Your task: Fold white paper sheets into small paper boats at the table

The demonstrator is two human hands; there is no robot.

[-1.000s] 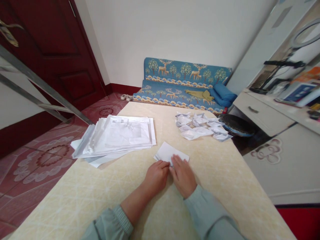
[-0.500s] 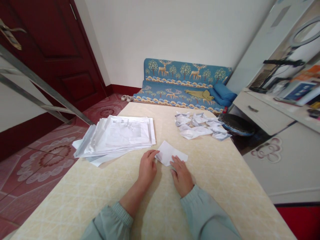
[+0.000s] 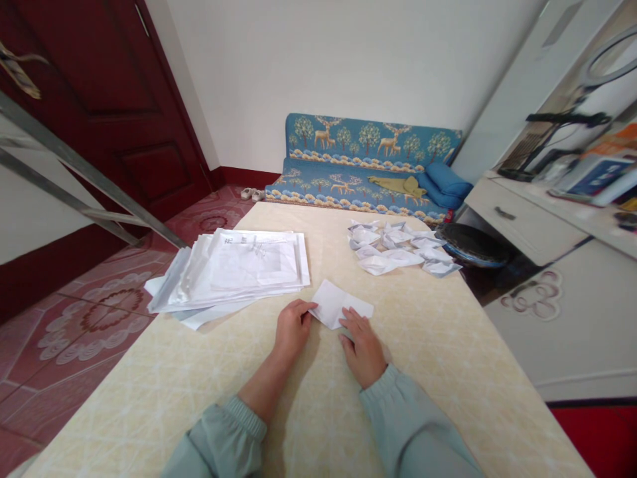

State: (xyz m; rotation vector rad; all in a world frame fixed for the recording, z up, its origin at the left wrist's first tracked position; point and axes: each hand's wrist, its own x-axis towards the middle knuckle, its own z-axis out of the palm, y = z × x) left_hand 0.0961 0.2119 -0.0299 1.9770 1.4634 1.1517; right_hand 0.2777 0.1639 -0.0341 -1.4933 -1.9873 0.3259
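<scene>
A folded piece of white paper lies on the table in front of me, with a pointed corner at its far side. My left hand pinches its left corner between thumb and fingers. On the paper's right part, my right hand rests with fingers spread, pressing it to the table. Several folded paper pieces sit in a group at the table's far right. Left of the folded paper is a stack of white sheets, the top one bearing some writing.
The table has a pale yellow patterned cover. Beyond it stands a blue sofa with a deer pattern. A metal frame and a dark red door are at left. To the right stands a white cabinet with a round black object beside it.
Hardly anything differs. Both hands stay on the folded paper in nearly the same place; the whole view has shifted very slightly.
</scene>
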